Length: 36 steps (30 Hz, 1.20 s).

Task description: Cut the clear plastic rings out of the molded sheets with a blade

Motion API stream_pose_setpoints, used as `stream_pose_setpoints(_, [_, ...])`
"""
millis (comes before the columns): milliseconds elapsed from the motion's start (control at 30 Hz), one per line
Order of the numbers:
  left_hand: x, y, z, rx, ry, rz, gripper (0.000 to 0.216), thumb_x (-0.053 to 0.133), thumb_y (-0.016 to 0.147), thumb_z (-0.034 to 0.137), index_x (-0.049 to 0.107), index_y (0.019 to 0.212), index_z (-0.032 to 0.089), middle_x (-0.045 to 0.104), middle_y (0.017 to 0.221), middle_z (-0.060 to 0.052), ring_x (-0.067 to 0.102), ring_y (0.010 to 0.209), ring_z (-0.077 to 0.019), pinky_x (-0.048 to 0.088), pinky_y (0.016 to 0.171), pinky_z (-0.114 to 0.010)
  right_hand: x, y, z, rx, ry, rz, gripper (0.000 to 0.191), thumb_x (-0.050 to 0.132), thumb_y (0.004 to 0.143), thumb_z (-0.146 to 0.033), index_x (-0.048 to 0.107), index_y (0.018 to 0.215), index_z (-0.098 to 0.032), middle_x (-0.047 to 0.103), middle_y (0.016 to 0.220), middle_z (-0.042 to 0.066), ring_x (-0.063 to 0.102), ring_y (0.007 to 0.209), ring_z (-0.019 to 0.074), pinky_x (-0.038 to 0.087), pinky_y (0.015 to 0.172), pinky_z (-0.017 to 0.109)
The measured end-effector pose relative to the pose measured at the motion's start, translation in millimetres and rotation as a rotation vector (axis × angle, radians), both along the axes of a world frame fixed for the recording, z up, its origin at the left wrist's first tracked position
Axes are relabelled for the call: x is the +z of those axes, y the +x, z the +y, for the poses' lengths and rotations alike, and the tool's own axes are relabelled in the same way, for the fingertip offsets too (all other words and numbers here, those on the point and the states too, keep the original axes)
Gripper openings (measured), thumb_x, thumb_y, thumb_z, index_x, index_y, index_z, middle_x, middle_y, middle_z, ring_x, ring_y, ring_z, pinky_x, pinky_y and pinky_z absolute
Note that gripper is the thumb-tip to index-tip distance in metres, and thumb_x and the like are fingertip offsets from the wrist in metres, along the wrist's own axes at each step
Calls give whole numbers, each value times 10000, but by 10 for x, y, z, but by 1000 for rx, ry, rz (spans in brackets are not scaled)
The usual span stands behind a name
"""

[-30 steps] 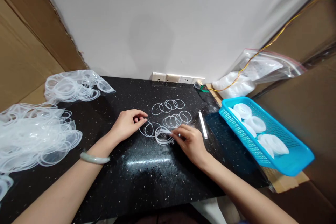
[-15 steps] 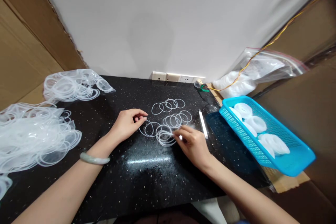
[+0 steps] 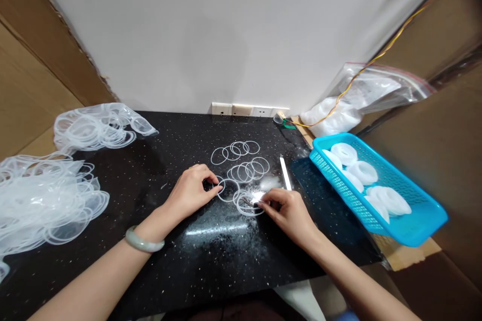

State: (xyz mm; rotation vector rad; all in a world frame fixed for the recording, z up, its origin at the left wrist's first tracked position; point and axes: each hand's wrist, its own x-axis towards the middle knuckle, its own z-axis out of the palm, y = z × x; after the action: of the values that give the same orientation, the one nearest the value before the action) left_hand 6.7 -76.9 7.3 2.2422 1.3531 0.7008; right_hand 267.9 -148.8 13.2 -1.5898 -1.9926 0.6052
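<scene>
Thin translucent rings [image 3: 251,146] lie in overlapping rows on a black speckled countertop [image 3: 211,271]. At the left end of the nearest row, my left hand [image 3: 194,189] is closed, thumb and forefinger pinching the edge of a ring [image 3: 228,190]. To its right, my right hand [image 3: 288,210] is closed too, fingertips together at a loose cluster of rings [image 3: 250,212]. A small dark grey sliver shows at those fingertips; I cannot make out what it is. White powder [image 3: 259,194] lies beside them.
A blue basket [image 3: 425,233] holding bundles of white rings stands at the right. Translucent sheets with rings [image 3: 48,200] are heaped at the left. Behind my right hand lies a white strip [image 3: 285,173]. Clear bags [image 3: 333,115] and a yellow wire [image 3: 391,45] are at the back right.
My left hand has moved right and slightly nearer, onto a ring's edge. My right hand has shifted slightly right with the ring cluster, and more white powder shows. The view has shifted a little.
</scene>
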Motion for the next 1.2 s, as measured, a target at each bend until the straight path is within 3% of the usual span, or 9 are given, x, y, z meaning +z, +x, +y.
stream_pose_setpoints(167, [60,70,-7,41,-51,30,96,642,773,200,702,700,188,676,801,-48,617,772,-201,449,711,-311,-86,66,-50,-39,-16,58,82,656,824,-173,731,805,-202,705,745,28,622,664,165,424,606,251])
stream_pose_setpoints(533, [305,62,-143,87,-19,-88,145,628,813,301,685,739,191,674,818,-15,565,709,-145,393,629,-253,-135,94,-73,-56,43,123,104,647,852,-192,723,782,-187,687,730,23,597,636,147,420,609,250])
stream_pose_setpoints(733, [403,-43,-223,161,-271,-203,268,656,787,433,698,811,170,633,691,-13,505,611,-131,375,564,-233,-133,109,-35,-42,62,101,115,639,866,-201,720,785,-188,670,725,17,591,630,140,427,611,250])
stream_pose_setpoints(900, [338,-224,-257,136,-417,-149,325,658,766,483,705,784,162,614,651,-9,484,582,-127,354,542,-225,-126,124,6,-33,149,-1,137,623,881,-198,729,796,-184,660,738,29,602,634,142,429,620,255])
stream_pose_setpoints(1067, [244,-313,-281,157,-289,40,272,610,806,445,714,805,193,595,631,15,442,559,-122,315,532,-226,-157,126,-11,-40,225,-31,118,641,886,-213,750,843,-201,682,786,36,621,636,143,419,602,247])
stream_pose_setpoints(1200, [260,-310,-282,184,-218,32,266,584,822,436,717,862,209,634,692,11,482,590,-130,352,558,-227,-134,145,-37,-37,241,85,121,637,896,-224,751,863,-197,697,792,40,639,670,149,434,611,239])
